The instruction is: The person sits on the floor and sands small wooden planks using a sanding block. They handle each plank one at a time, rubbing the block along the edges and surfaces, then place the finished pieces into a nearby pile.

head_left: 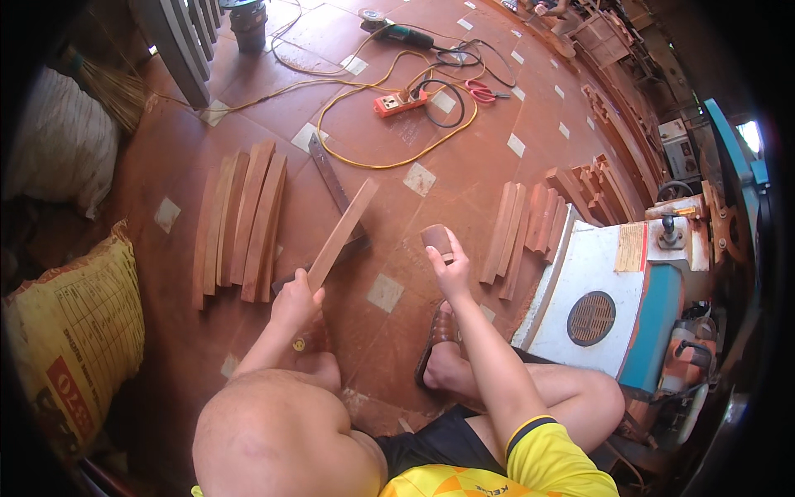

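Note:
My left hand (297,300) is closed around the lower end of a reddish-brown wooden strip (344,234), which slants up and away to the right. In my right hand (451,272) is a small brown block (435,238), perhaps a sanding block; it is held apart from the strip, to its right. Beneath the strip a dark angled bar (330,179) lies on the floor. A row of similar wooden strips (252,219) rests left of my left hand, and more wooden strips (502,232) lie beyond my right hand.
A white and teal machine (584,286) stands close on my right. Ahead lie an angle grinder (396,33), an orange power strip (400,103), red-handled scissors (485,92) and a looping yellow cord (397,163). A yellow sack (79,331) and a white sack (65,141) stand left.

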`<state>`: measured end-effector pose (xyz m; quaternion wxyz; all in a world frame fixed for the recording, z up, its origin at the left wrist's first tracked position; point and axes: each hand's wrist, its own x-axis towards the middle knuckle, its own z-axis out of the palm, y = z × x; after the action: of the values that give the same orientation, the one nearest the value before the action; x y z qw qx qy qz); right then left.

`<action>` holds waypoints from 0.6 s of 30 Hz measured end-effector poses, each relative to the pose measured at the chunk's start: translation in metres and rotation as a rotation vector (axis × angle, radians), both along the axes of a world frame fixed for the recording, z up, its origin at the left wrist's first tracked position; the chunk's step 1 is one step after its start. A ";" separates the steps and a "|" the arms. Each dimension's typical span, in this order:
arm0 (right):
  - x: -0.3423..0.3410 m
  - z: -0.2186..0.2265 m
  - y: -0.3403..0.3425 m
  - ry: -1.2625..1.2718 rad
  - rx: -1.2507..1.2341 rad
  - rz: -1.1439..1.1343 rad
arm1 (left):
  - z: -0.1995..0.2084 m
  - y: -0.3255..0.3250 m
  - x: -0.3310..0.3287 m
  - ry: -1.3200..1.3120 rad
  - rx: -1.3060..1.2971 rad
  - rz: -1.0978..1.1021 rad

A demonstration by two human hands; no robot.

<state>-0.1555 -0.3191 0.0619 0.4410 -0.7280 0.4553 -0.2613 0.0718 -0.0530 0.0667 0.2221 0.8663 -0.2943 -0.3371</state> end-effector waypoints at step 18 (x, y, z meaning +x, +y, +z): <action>0.033 0.117 -0.045 -0.165 -0.097 0.068 | 0.020 -0.027 0.011 -0.043 0.165 -0.114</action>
<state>-0.1230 -0.3643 0.1789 0.4499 -0.7395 0.3793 -0.3269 0.0823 -0.0802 0.0869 0.1239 0.8706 -0.3190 -0.3535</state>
